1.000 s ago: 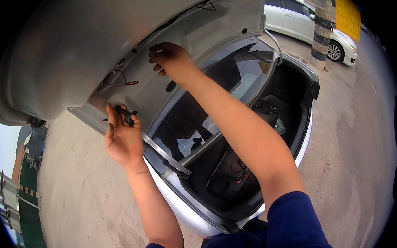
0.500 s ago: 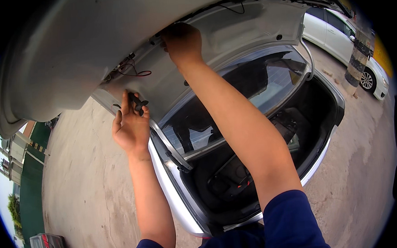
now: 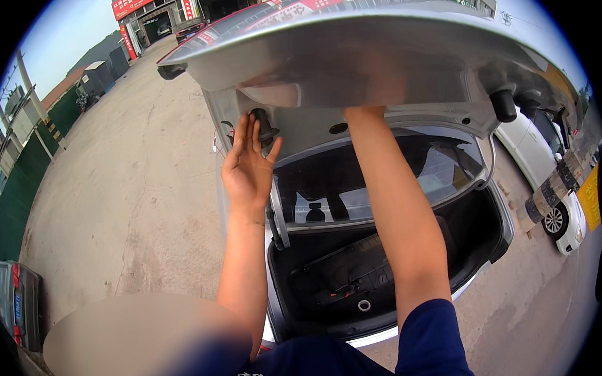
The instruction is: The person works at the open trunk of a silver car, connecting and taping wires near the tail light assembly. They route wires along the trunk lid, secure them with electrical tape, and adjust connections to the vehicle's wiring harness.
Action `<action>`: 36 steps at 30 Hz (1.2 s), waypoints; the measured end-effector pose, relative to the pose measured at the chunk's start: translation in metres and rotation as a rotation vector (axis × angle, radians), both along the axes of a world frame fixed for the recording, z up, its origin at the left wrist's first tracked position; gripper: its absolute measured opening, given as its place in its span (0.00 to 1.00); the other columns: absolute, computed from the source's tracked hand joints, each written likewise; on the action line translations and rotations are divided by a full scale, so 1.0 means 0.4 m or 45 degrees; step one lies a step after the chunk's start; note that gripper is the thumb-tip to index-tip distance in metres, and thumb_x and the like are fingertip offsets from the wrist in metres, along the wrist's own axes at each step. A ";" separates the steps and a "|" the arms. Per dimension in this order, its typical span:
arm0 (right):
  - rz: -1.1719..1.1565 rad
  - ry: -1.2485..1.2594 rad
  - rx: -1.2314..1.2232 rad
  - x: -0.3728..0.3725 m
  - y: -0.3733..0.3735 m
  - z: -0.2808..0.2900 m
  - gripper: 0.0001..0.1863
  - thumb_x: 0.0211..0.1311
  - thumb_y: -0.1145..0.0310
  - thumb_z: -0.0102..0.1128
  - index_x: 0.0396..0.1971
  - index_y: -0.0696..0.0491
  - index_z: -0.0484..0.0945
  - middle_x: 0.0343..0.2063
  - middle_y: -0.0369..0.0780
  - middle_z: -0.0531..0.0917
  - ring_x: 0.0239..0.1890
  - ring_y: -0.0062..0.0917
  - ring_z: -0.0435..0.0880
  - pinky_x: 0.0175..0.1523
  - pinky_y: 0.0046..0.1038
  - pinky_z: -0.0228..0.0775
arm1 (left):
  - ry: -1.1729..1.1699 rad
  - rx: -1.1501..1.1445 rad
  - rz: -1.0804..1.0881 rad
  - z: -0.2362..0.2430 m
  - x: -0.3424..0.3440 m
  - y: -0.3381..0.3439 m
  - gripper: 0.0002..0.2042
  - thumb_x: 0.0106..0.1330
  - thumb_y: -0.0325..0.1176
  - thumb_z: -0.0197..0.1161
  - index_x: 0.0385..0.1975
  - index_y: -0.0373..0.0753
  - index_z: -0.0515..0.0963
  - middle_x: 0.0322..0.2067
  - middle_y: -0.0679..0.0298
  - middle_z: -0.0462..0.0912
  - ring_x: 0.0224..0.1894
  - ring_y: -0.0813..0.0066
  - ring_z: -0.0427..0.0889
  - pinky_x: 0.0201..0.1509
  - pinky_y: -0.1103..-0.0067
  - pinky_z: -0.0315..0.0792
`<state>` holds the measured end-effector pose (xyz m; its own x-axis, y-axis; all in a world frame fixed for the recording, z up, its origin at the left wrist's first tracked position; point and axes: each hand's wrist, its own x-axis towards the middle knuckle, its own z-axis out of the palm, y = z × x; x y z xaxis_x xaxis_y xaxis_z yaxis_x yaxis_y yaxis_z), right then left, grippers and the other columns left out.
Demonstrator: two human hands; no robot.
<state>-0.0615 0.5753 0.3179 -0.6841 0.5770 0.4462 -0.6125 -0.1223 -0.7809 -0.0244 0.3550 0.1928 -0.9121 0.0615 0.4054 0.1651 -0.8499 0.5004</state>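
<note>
Black fitting (image 3: pixel 264 126): located beneath the raised trunk lid (image 3: pixel 348 56), between the fingertips and thumb of your left hand (image 3: pixel 248 174). The left fingers are straight and close together, thumb spread away; contact cannot be confirmed. Your right forearm (image 3: pixel 401 217) extends behind the lid edge, so the right fingers' state cannot be told. Caution: an unpinched fitting, if loose, could drop into the trunk (image 3: pixel 477 236); a sinking lid could trap your right wrist (image 3: pixel 365 118).

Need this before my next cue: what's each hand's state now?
Left hand: open, fingers extended beside a black part; grip unclear.
Right hand: hidden behind the raised trunk lid; cannot be told.
</note>
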 end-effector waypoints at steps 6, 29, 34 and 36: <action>0.455 0.520 0.026 -0.129 0.125 -0.097 0.22 0.85 0.56 0.55 0.66 0.54 0.79 0.62 0.45 0.83 0.64 0.36 0.83 0.68 0.41 0.78 | -0.061 -0.068 0.089 0.006 0.027 0.044 0.33 0.84 0.39 0.51 0.85 0.36 0.58 0.86 0.63 0.57 0.86 0.63 0.58 0.79 0.54 0.69; 0.111 -0.241 1.077 -0.017 0.155 -0.011 0.14 0.77 0.60 0.70 0.42 0.58 0.83 0.30 0.40 0.84 0.25 0.24 0.80 0.33 0.29 0.72 | -0.243 -0.180 0.853 0.049 -0.101 -0.023 0.08 0.75 0.18 0.66 0.44 0.35 0.73 0.40 0.62 0.81 0.41 0.72 0.93 0.44 0.77 0.82; 0.112 -0.242 0.928 -0.019 0.169 -0.009 0.14 0.77 0.62 0.69 0.48 0.58 0.83 0.33 0.41 0.85 0.26 0.24 0.82 0.32 0.28 0.72 | -0.158 -0.467 0.862 0.044 -0.114 -0.079 0.07 0.74 0.17 0.65 0.44 0.34 0.75 0.42 0.62 0.80 0.38 0.76 0.88 0.43 0.77 0.83; 0.141 -0.248 0.861 -0.024 0.161 -0.004 0.14 0.78 0.62 0.68 0.49 0.58 0.83 0.34 0.41 0.86 0.26 0.24 0.82 0.32 0.28 0.72 | -0.072 -0.573 1.039 0.039 -0.136 -0.098 0.07 0.74 0.17 0.66 0.43 0.34 0.75 0.43 0.64 0.80 0.35 0.79 0.83 0.42 0.77 0.84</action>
